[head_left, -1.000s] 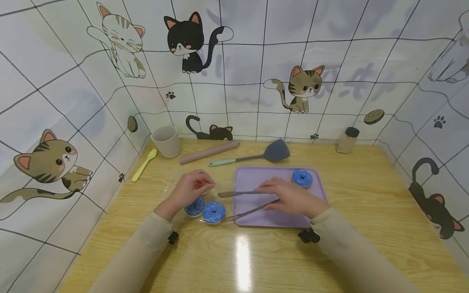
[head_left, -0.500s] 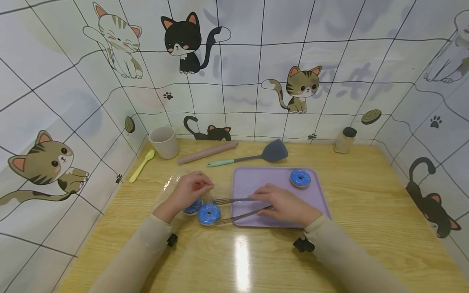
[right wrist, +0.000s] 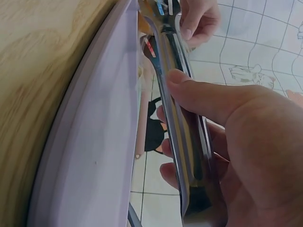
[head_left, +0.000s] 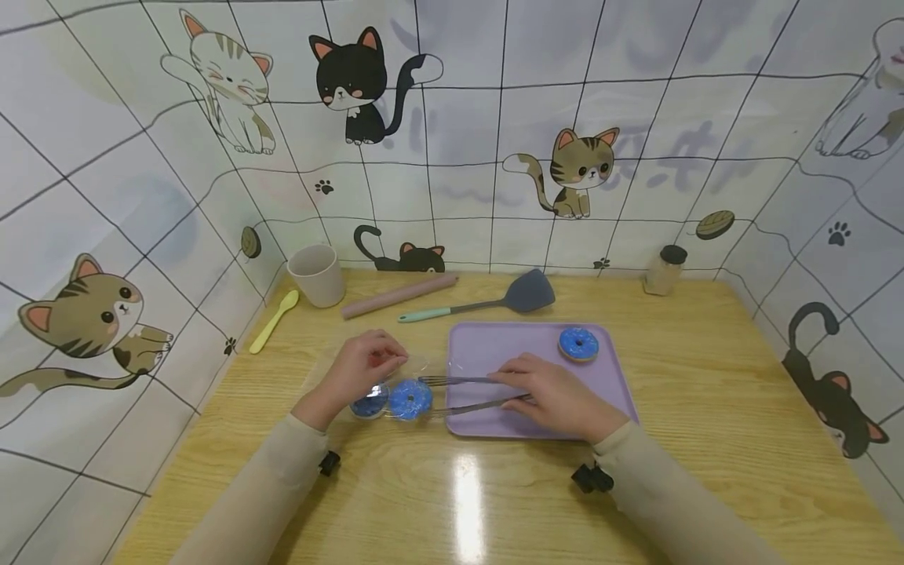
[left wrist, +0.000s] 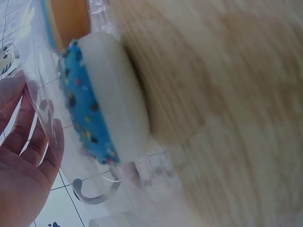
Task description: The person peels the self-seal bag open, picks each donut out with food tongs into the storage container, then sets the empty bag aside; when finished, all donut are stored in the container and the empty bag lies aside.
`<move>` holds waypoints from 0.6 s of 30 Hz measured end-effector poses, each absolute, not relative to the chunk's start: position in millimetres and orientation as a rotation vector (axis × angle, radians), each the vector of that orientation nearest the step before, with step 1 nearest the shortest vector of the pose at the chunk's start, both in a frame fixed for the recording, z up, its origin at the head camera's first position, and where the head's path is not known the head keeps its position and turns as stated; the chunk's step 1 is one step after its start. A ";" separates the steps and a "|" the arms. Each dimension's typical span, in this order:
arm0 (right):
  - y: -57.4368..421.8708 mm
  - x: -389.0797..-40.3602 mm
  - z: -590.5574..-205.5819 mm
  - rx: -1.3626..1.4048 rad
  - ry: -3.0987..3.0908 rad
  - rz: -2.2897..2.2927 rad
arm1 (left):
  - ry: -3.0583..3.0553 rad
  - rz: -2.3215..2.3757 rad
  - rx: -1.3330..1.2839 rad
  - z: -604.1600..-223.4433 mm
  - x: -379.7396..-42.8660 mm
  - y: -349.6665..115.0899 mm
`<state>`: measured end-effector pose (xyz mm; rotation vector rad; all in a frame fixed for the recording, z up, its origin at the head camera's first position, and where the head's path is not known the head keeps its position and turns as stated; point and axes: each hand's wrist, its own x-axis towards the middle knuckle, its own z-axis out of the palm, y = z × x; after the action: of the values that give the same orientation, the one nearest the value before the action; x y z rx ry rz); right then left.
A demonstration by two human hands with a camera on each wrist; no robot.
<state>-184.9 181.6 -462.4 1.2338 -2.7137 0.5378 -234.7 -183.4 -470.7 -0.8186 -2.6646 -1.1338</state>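
Left hand (head_left: 362, 365) pinches the bag (left wrist: 45, 85), right hand (head_left: 551, 394) grips tongs (right wrist: 187, 127) by the right bagged donut (head_left: 406, 406): seemingly pickup, needing a squeeze.

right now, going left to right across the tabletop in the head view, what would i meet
Yellow spoon, left hand, middle blue doughnut, metal tongs, right hand, black-lidded jar; overlapping things left out.

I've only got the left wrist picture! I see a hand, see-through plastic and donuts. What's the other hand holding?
Observer: The right hand is holding metal tongs.
Operator: Ooh! Is there any food somewhere else?
Observer: Yes, a blue donut lies on a purple tray.
Operator: And what's just past that?
Observer: A dark spatula lies beyond it.
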 end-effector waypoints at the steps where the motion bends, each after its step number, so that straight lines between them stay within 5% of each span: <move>1: 183.5 -184.8 -462.2 1.225 -2.707 0.538 | -2.667 -1.135 -0.817 -470.3 -234.5 -183.6; 18: 210.7 -171.9 -462.0 1.027 -2.659 0.540 | -2.732 -1.181 -0.817 -467.6 -234.7 -184.7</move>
<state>-171.9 210.7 -462.0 1.0272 -2.6592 0.5396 -234.7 -184.7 -467.6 -0.8173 -2.7315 -1.1806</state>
